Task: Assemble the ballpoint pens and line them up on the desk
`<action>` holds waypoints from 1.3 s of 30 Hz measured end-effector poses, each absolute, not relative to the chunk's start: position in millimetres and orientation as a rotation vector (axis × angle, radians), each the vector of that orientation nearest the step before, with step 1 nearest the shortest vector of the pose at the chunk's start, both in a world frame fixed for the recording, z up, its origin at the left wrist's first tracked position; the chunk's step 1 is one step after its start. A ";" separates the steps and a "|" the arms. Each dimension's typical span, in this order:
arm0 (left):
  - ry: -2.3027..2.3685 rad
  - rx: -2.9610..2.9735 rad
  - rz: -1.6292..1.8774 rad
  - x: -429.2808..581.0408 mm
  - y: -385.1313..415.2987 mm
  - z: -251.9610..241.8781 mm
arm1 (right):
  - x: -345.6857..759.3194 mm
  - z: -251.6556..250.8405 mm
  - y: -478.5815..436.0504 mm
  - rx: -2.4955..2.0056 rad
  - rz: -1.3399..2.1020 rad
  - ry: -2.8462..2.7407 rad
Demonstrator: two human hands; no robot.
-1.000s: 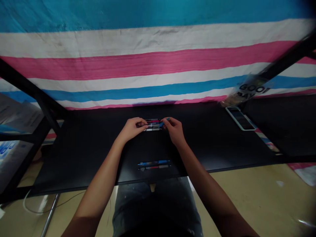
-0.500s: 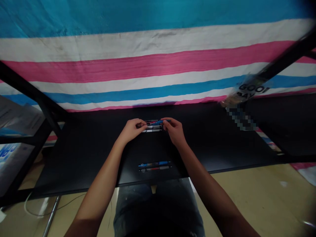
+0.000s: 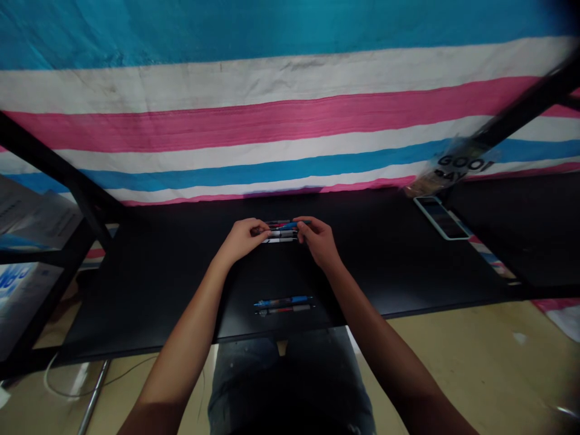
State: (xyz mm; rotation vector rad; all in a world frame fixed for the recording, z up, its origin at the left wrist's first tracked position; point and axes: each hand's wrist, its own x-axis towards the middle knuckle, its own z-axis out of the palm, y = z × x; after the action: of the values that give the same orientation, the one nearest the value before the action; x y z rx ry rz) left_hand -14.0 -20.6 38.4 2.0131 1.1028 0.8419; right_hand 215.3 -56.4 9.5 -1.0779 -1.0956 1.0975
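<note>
A small row of several pens [image 3: 281,232] lies on the black table [image 3: 389,266], straight ahead of me. My left hand [image 3: 242,237] pinches the left ends of these pens, fingers curled. My right hand [image 3: 318,238] is closed on the right end of a blue pen [image 3: 290,225] lying across the top of the group. Nearer to me, two more pens [image 3: 283,304], one blue and one dark with red, lie side by side close to the table's front edge.
A phone [image 3: 441,217] lies at the table's far right, beside a clear packet with black lettering [image 3: 455,166]. A striped blue, white and pink cloth hangs behind. Black frame bars slant at both sides. White boxes [image 3: 22,266] stand at the left.
The blue pen in my right hand has swung from tilted over the right end to lying along the group. Both hands stay in place.
</note>
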 end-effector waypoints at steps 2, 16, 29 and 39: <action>1.103 2.009 0.839 -12.8 -21.4 39.2 | 215.3 9.0 -56.4 -1.077 1.108 -1.111; 1.050 2.053 0.825 -11.1 -23.3 38.0 | 211.1 7.0 -57.7 -1.044 1.143 -1.166; 1.012 2.067 0.816 -12.6 -22.0 34.9 | 207.4 5.0 -60.3 -0.859 1.356 -1.173; 1.071 2.107 0.771 -10.4 -23.4 37.7 | 207.9 5.9 -59.1 -0.964 1.297 -1.173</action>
State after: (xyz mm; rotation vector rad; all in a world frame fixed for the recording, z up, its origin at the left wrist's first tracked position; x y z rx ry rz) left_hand -10.4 -23.4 37.7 2.1074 1.0713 0.7707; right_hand 207.9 -59.1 5.9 -0.9644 -1.1733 1.2969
